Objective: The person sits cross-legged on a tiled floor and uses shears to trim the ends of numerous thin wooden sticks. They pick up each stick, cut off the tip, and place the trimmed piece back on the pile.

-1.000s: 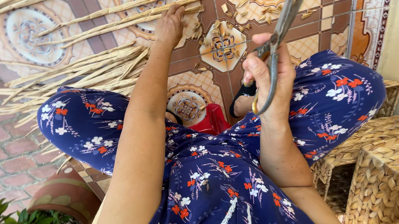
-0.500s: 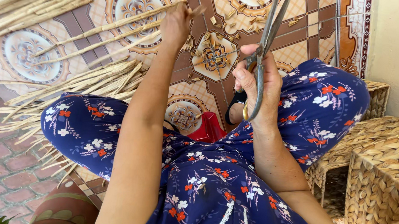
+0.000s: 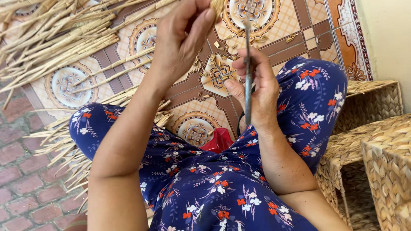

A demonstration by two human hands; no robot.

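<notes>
- Right hand (image 3: 257, 92) wrapped round grey metal scissors (image 3: 248, 80), blades up.
- Left hand (image 3: 183, 33) raised, fingertips pinching a dried straw strand (image 3: 218, 1) just above the scissor tips.
- Underneath: patterned tile floor (image 3: 283, 26), loose straw pile (image 3: 47, 25) off left, woven baskets (image 3: 388, 156) by the right knee.

Dried reed stalks (image 3: 56, 35) spread on the tiled floor (image 3: 283, 22) at left, woven baskets (image 3: 379, 151) at right beside the wall (image 3: 398, 40), scissors (image 3: 248, 71) between both raised hands, knees below them, brick paving (image 3: 13, 185) at lower left.
</notes>
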